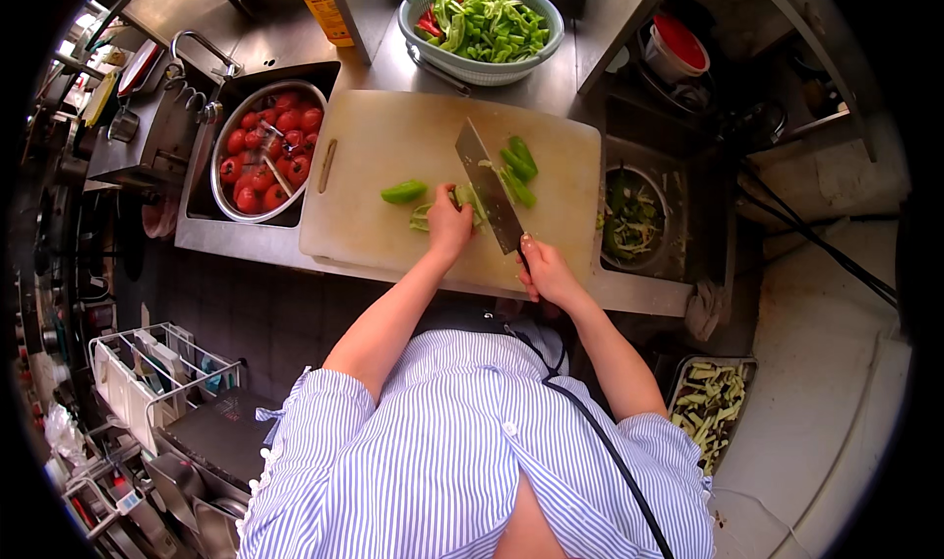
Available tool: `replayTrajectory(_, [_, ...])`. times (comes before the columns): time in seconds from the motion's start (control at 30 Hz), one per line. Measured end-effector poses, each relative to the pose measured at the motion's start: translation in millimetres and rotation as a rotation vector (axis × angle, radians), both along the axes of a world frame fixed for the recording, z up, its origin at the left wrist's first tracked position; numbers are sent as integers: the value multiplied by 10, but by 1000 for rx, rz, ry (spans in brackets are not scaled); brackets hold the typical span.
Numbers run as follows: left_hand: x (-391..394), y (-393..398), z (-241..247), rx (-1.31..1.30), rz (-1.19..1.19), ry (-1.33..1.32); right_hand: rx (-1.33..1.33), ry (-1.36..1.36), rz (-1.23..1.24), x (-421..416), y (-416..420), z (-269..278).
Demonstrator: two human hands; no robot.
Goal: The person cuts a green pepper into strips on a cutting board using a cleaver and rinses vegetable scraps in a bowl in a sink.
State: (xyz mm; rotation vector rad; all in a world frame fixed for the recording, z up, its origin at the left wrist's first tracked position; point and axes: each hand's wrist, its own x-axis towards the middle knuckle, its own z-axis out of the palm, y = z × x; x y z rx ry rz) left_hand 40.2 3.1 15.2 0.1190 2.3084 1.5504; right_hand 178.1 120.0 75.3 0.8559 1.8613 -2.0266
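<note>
On a large cutting board point(383, 131), my right hand point(546, 270) grips the handle of a cleaver point(490, 190), its broad blade pointing away from me. Just left of the blade, my left hand point(450, 223) rests its fingers on cut green pepper pieces point(466, 198); its fingertips are partly hidden. More slices point(420, 218) lie beside that hand, and a green pepper piece point(403, 192) lies farther left. Several green pepper pieces point(520, 159) are right of the blade. Behind the board stands a colander point(483, 74) full of cut green peppers with some red ones.
A metal bowl of tomatoes point(258, 153) sits in the left sink point(199, 190). The right sink point(682, 190) holds a bowl with green scraps point(630, 220). A yellow container point(324, 6) stands behind. A tray of cut vegetables point(712, 404) is low at right.
</note>
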Motion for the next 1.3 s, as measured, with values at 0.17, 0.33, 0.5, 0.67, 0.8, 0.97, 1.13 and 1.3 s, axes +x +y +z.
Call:
replayTrajectory(0.17, [-91,23,-251,-15,-10,162,306,130,29,-172,-69,-530])
replayTrajectory(0.33, [-53,-31,-151,7,15,33,274,20,-44,-298,-78,-298])
replayTrajectory(0.5, [-113,-48,-340,-88,-31,306,252,92,-60,-164,-70,-115])
replayTrajectory(0.67, [-115,7,-281,-133,-21,85,324,136,36,-97,-166,-38])
replayTrajectory(0.8, [-81,22,-318,-194,-6,236,412,108,63,-78,-224,-175])
replayTrajectory(0.97, [-75,14,-324,-217,-50,294,521,113,114,-200,-267,-297])
replayTrajectory(1.13, [-85,0,-267,-181,-68,287,243,112,-33,-477,-127,-471])
replayTrajectory(1.3, [-370,-193,105,-399,-265,493,60,92,-175,-391,39,-248])
